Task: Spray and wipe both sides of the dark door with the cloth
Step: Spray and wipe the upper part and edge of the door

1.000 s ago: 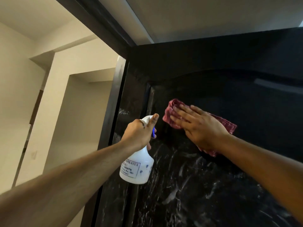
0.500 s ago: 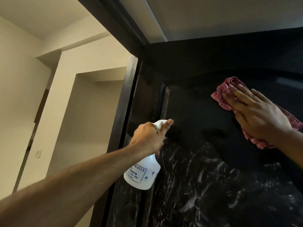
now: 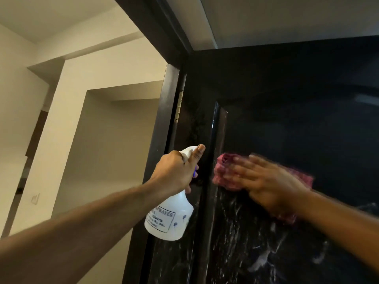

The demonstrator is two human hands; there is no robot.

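Now right hand [image 3: 272, 184] flat, fingers [image 3: 243, 169] straight over cloth [image 3: 222, 173], pressed to dark door [image 3: 307, 119] — left hand [image 3: 174, 173] clamped round spray bottle [image 3: 170, 218].

Cream walls [image 3: 106, 64], recessed niche [image 3: 123, 144], white ceiling [image 3: 287, 19].

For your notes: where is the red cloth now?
Head view, centre-right: the cloth lies against the dark door under the right hand, beside the spray bottle.

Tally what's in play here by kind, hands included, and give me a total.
spray bottle: 1, white
cloth: 1, red
dark door: 1
hands: 2, left hand gripping the spray bottle, right hand flat on the cloth
Total: 5
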